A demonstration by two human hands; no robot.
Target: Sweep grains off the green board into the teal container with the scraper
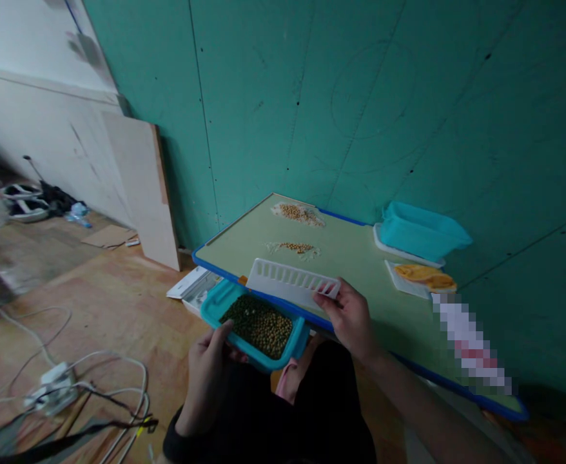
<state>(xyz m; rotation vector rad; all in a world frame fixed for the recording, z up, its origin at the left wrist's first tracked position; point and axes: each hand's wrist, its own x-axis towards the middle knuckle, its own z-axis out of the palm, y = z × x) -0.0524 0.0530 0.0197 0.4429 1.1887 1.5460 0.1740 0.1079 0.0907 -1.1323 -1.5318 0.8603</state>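
Note:
My left hand (206, 364) grips the near left side of a turquoise plastic tub (303, 336), its thumb over the rim. Small green beans (239, 314) fill the tub's left part, and yellowish soybeans (272, 332) the right. My right hand (353, 319) pinches one end of a long white slotted plastic tray (283, 283), tilted above the table's front edge beside the tub. On the pale green tabletop (355, 254), a pile of soybeans with white grains (296, 212) lies at the back. A smaller mixed heap (297, 247) lies closer.
A turquoise bin (421, 231) on a white lid stands against the green wall (351, 116). Near it, a yellow cloth (425, 277) rests on a white piece. An open white box (193, 287) sits below the table. Cables and a power strip (53, 386) lie on the floor.

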